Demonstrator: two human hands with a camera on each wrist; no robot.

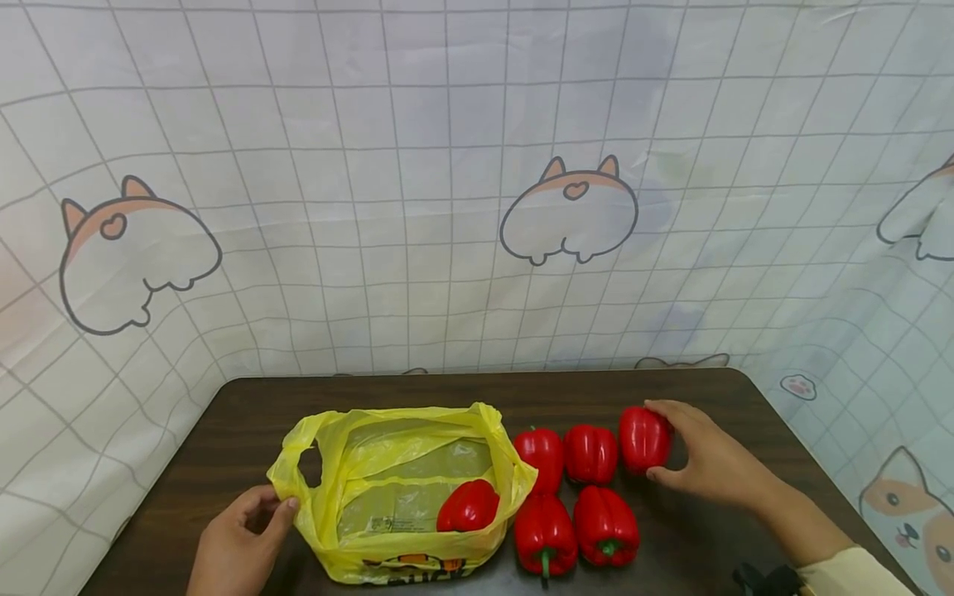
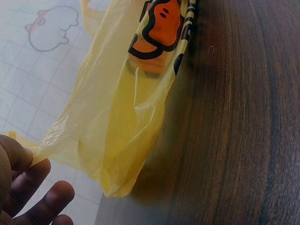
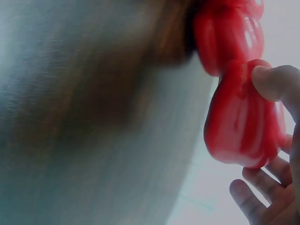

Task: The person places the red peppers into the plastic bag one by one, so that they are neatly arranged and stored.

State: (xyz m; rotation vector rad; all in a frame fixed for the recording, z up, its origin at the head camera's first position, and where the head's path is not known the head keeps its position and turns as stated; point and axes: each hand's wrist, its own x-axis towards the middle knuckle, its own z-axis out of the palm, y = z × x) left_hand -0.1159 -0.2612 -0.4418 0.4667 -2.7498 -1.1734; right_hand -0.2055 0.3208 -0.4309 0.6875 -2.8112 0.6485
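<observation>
Right hand [image 1: 704,459] grips a glossy red, blocky bell pepper [image 1: 643,440] well right of a translucent yellow plastic carrier bag [image 1: 387,546] (a matching pepper [image 1: 469,507] inside), four more peppers [image 1: 606,527] clustered nearer its right side, left hand [image 1: 242,534] pinching its left edge.

A dark brown wood-grained table [image 1: 238,439] is bearing a yellow plastic bag [image 1: 417,546] and, just beside it, glossy red bell peppers [image 1: 546,530].
</observation>
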